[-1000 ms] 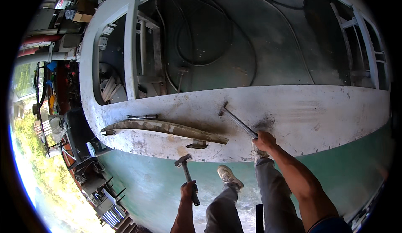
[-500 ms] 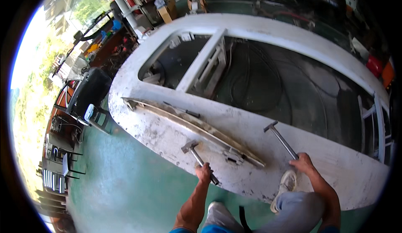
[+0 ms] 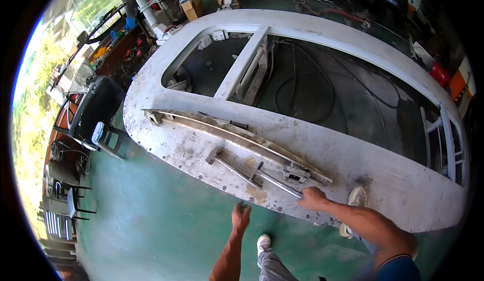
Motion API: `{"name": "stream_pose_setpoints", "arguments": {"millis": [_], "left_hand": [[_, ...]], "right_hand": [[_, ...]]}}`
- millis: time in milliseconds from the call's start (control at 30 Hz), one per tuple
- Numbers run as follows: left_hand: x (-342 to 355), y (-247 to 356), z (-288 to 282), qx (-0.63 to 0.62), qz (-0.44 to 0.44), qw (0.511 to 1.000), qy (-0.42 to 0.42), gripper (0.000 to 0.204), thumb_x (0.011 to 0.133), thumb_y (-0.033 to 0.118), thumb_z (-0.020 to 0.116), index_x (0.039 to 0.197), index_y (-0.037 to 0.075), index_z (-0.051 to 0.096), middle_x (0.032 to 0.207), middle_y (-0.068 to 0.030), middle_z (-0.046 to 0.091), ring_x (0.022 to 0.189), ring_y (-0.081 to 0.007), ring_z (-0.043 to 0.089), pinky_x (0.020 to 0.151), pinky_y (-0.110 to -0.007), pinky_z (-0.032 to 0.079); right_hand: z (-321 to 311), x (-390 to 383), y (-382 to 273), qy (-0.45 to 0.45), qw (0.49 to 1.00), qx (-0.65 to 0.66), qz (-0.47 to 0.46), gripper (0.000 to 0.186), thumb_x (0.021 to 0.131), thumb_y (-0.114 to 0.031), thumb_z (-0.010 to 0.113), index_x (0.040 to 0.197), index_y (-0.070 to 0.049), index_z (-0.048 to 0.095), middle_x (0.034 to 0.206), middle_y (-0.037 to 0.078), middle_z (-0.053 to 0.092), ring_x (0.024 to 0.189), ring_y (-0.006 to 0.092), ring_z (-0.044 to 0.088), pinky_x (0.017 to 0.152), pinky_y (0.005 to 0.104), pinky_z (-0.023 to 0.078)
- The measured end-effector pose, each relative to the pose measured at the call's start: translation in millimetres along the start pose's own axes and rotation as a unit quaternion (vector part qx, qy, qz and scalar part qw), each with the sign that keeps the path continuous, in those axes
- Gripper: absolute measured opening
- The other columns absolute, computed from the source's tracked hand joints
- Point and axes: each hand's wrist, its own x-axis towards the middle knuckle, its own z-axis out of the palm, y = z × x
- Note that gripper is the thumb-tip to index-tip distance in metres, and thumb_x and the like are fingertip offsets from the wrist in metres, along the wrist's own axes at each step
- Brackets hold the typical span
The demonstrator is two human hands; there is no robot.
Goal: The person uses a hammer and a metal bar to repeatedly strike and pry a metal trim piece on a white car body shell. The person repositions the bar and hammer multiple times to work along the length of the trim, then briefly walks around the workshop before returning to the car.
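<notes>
Here's the right hand [image 3: 313, 199], fingers wrapped firmly round the handle end of one hammer [image 3: 280, 182], its head reaching out leftward, over the white frame [image 3: 403, 195], near the handle of the second hammer [image 3: 234, 168]. That one lies on the white frame, just in front of the long curved metal piece [image 3: 237, 142], ahead of the left hand [image 3: 241, 216] and apart from it. And the left: empty, fingers loosely bent, out over the green floor [image 3: 166, 200] beside the edge.
</notes>
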Motion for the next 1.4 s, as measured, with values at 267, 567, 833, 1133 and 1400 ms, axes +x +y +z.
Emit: {"name": "stream_pose_setpoints", "arguments": {"millis": [267,567,833,1133,1400], "left_hand": [[-293.7,-156.0,-111.5,-0.116,-0.36,0.924,-0.047,0.092,0.082,0.059,0.068,0.145,-0.001,0.038,0.13,-0.0262,0.055,0.118,-0.037,0.056,0.095,-0.05,0.047],[-191.3,225.0,-190.9,-0.003,0.334,0.861,0.383,0.068,0.09,0.041,0.061,0.14,-0.001,0.044,0.131,-0.0248,0.058,0.118,-0.0355,0.059,0.1,-0.046,0.044],[-83.5,-28.8,-218.9,0.3,0.091,0.932,0.183,0.059,0.091,0.026,0.064,0.137,-0.005,0.046,0.12,-0.0235,0.064,0.11,-0.0302,0.063,0.095,-0.045,0.048],[-274.8,314.9,-253.7,-0.281,0.286,0.915,-0.05,0.039,0.091,0.012,0.068,0.126,-0.001,0.06,0.101,-0.0096,0.067,0.092,-0.0185,0.063,0.085,-0.035,0.052],[-405.4,431.0,-266.7,-0.25,0.667,0.66,-0.239,0.063,0.088,0.024,0.07,0.145,0.025,0.044,0.103,-0.0166,0.062,0.092,-0.0333,0.059,0.078,-0.051,0.051]], "right_hand": [[71.7,7.6,-53.5,0.238,0.967,0.091,0.024,0.065,0.081,-0.049,0.069,0.129,-0.008,0.056,0.122,0.021,0.061,0.114,0.0382,0.058,0.094,0.046,0.049],[29.3,-85.6,-118.5,0.109,0.578,0.794,0.157,0.087,0.084,-0.072,0.055,0.137,-0.003,0.047,0.121,0.011,0.06,0.112,0.024,0.055,0.099,0.0487,0.038],[1.4,-180.7,-253.9,0.144,0.922,0.335,-0.128,0.07,0.087,-0.051,0.066,0.128,0.005,0.055,0.123,0.018,0.063,0.109,0.0266,0.061,0.094,0.0325,0.048],[-0.6,-267.2,-152.9,0.27,0.717,0.642,0.008,0.028,0.09,-0.021,0.068,0.1,0.005,0.064,0.087,0.01,0.07,0.074,0.0146,0.066,0.067,0.0281,0.052],[37.3,-349.3,-113.5,0.378,0.748,0.545,0.003,0.022,0.089,-0.014,0.067,0.1,0.005,0.067,0.085,0.009,0.07,0.074,0.0149,0.066,0.07,0.0296,0.053]]}}
